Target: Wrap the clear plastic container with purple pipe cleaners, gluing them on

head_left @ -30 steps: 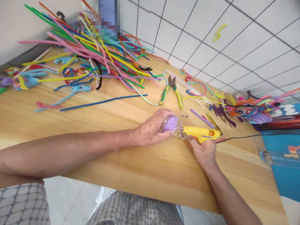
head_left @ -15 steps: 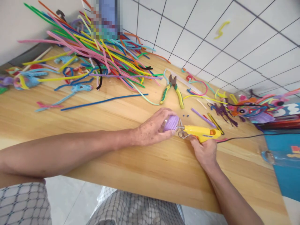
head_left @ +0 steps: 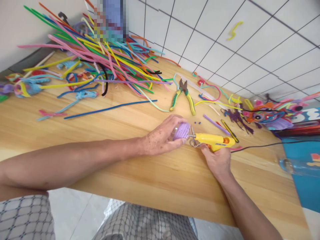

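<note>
My left hand [head_left: 166,136] is wrapped round a small clear, bottle-like piece wound with purple pipe cleaner [head_left: 181,131]. In my right hand [head_left: 218,160] is a yellow hot glue gun [head_left: 215,140], its metal nozzle pointing left at the purple winding. The tip looks to be at the winding's right edge; whether it touches, I cannot tell. Just by the nozzle lies what looks like a pair of metal scissors [head_left: 193,143], partly hidden by the gun. Green-and-yellow pliers [head_left: 183,95] rest with handles spread behind my left hand.
A large heap of coloured pipe cleaners [head_left: 110,60] covers the back left of the wooden table [head_left: 140,180]. A blue pipe cleaner [head_left: 110,109] lies in front. To the right are a yellow cutter [head_left: 229,131], a purple stick [head_left: 216,124], a black cord [head_left: 260,146] and colourful pipe-cleaner figures [head_left: 270,115].
Almost nothing differs. The whole view has shifted slightly, and both hands keep their hold, with the nozzle still at the purple winding.
</note>
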